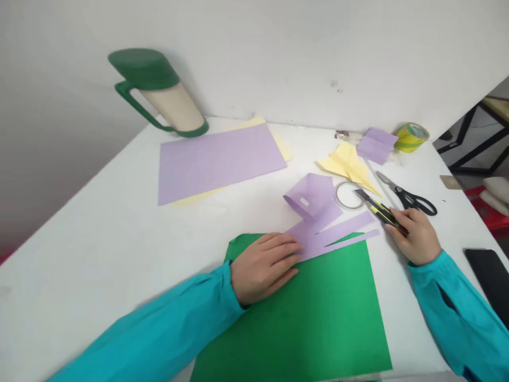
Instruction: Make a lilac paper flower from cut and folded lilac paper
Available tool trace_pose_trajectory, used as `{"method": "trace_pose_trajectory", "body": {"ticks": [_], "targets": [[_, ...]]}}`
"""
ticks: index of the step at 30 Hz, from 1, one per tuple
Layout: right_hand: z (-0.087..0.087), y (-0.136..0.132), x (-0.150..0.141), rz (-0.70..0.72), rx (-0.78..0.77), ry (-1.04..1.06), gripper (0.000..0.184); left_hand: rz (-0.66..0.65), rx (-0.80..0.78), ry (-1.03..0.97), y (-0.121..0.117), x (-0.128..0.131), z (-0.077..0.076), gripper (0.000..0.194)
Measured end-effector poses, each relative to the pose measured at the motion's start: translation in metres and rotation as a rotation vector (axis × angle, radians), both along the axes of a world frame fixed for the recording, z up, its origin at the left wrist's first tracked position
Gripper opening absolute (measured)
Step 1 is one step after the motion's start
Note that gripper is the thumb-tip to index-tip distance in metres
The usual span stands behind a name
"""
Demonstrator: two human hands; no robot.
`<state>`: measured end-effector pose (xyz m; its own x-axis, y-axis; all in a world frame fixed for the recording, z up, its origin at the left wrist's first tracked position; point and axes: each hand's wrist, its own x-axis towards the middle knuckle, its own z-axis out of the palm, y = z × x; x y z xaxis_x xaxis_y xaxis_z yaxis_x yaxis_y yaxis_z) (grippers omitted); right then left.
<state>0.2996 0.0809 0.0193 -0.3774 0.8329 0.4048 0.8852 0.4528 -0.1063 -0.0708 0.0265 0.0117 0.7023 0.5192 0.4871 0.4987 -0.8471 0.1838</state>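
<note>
Green sheet (314,323) lies flat on the white bench (99,239), its far left corner slightly curled. Left hand (264,268) rests palm down across the green sheet's far edge, its fingers extended and slightly parted, pressing on the cut paper (304,229) without gripping it. That purple cut paper overlaps the green sheet's far edge; two strips run right from it, and a curled part with a small white patch rises beyond the green sheet. Right hand (417,236), off the green sheet's far right corner, has its fingers closed around the black-and-yellow cutter (374,205), which points away to the left. Its tip overlaps the thin ring (350,207) in view; I cannot tell whether they touch.

Beyond the green sheet, to the right, are the scissors (405,196), a folded yellow paper (345,161), a creased purple square (377,146) and a yellow tape roll (411,138). Past the green sheet on the left, a purple sheet (220,164) covers most of some yellow paper (284,148), and behind that stands a green-and-cream jug (175,106). Well to the green sheet's right lies a black slab (487,281), beside the right sleeve (457,307).
</note>
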Motion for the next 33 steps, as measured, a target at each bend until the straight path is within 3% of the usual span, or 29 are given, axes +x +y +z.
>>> {"method": "trace_pose_trajectory", "body": {"ticks": [4, 8, 10, 12, 14, 16, 20, 24, 27, 29, 31, 33], "targets": [[-0.012, 0.006, 0.002, -0.119, 0.053, -0.165, 0.038, 0.048, 0.102, 0.064, 0.001, 0.022, 0.008, 0.015], [-0.004, 0.0, -0.009, -0.248, 0.06, -0.209, 0.044, -0.005, 0.257, 0.125, 0.004, 0.037, 0.01, 0.021], [0.002, -0.004, -0.017, -0.181, 0.094, -0.165, 0.046, -0.041, 0.326, 0.124, 0.004, 0.04, 0.011, 0.021], [0.006, -0.007, -0.027, 0.037, 0.062, -0.07, 0.04, -0.066, 0.361, 0.102, 0.001, 0.038, 0.015, 0.019], [0.006, -0.008, -0.039, 0.266, -0.046, 0.007, 0.033, -0.077, 0.377, 0.071, -0.004, 0.03, 0.021, 0.018], [0.004, -0.009, -0.052, 0.363, -0.148, 0.015, 0.032, -0.056, 0.381, 0.058, -0.009, 0.016, 0.027, 0.018], [0.001, -0.006, -0.07, 0.345, -0.245, 0.005, 0.03, 0.035, 0.388, 0.099, -0.012, -0.027, 0.031, 0.019], [0.001, 0.001, -0.071, 0.33, -0.36, 0.161, 0.011, 0.201, 0.392, 0.168, 0.0, -0.074, 0.021, 0.018], [0.008, 0.002, -0.066, 0.316, -0.463, 0.309, 0.009, 0.308, 0.275, 0.135, 0.007, -0.089, 0.018, 0.016], [0.016, 0.0, -0.064, 0.279, -0.56, 0.471, 0.017, 0.371, 0.092, -0.019, 0.006, -0.081, 0.022, 0.014], [0.025, -0.003, -0.066, 0.204, -0.654, 0.698, 0.026, 0.432, -0.218, -0.283, 0.003, -0.06, 0.031, 0.013], [0.033, -0.005, -0.074, 0.094, -0.73, 0.933, 0.034, 0.538, -0.658, -0.567, 0.003, -0.028, 0.041, 0.015]]}}
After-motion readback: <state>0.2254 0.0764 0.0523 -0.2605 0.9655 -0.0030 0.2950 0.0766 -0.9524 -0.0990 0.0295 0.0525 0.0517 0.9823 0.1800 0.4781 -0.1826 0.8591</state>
